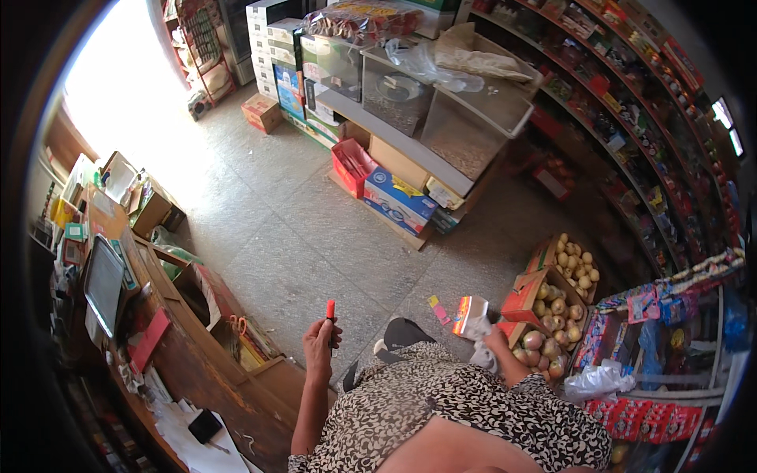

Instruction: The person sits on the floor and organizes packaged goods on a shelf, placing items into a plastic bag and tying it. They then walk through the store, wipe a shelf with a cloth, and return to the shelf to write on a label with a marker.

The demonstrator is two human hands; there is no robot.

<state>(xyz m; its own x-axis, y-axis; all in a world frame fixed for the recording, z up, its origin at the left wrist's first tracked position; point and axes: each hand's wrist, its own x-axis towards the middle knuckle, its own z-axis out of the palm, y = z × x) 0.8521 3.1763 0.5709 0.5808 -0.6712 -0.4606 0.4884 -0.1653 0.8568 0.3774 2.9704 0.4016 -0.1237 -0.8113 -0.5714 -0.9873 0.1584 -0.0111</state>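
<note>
Upright in my left hand (320, 347) is a marker or similar stick with a red top (330, 310); its lower part is hidden by my fingers. My right hand (495, 341) grips a pale, crumpled cloth (485, 355), beside the cardboard boxes of fruit. At the cloth's upper end is a white, red and yellow printed card or small box (471, 316); whether my hand also holds it, I cannot tell. Left of that, a pink and yellow slip (439, 310) shows against the floor. The dark toe of a shoe (408, 333) shows below the slip.
Boxes of apples (533, 349) and yellowish fruit (575, 260) stand at right, by packed shelves. A wooden counter (207, 360) curves along the left, bearing a phone (204, 426), papers and a metal tray (104, 287). Ahead are clear bins (467, 130) and a blue box (397, 200).
</note>
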